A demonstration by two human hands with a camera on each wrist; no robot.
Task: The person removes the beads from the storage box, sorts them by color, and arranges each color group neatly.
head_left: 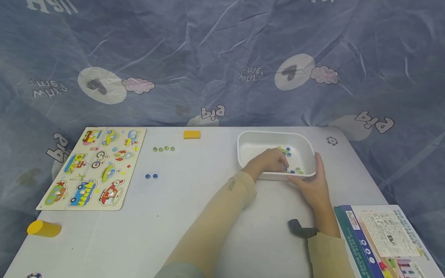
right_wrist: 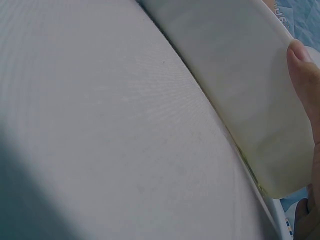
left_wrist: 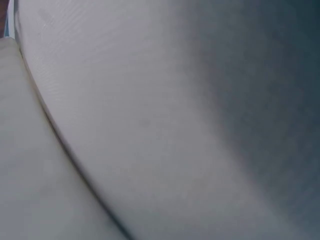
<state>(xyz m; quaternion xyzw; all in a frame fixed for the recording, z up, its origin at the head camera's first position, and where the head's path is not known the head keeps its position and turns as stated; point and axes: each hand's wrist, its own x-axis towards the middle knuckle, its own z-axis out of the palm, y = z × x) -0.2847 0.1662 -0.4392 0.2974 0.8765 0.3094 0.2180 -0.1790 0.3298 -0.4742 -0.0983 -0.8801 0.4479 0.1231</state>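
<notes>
A white plastic bin [head_left: 248, 154] stands at the back right of the table, with several green and blue glass marbles [head_left: 292, 172] on its floor. My left hand [head_left: 271, 160] reaches over the near rim into the bin, fingers bent downward. Its fingertips are at a blue marble [head_left: 285, 169]; whether they pinch it is hidden. At the bin's right near corner, my right hand [head_left: 314, 185] grips the wall, thumb on the near side. The right wrist view shows the bin's outer wall [right_wrist: 240, 85] and the thumb [right_wrist: 299, 52] at its rim. The left wrist view shows no fingers.
Several green marbles [head_left: 160, 149] lie in a row left of centre, two blue marbles [head_left: 151, 176] nearer me. A vehicle puzzle board [head_left: 94, 166], yellow cylinder [head_left: 44, 228] and yellow block [head_left: 192, 134] are around them. A boxed set [head_left: 386, 239] and dark strap [head_left: 300, 228] lie front right.
</notes>
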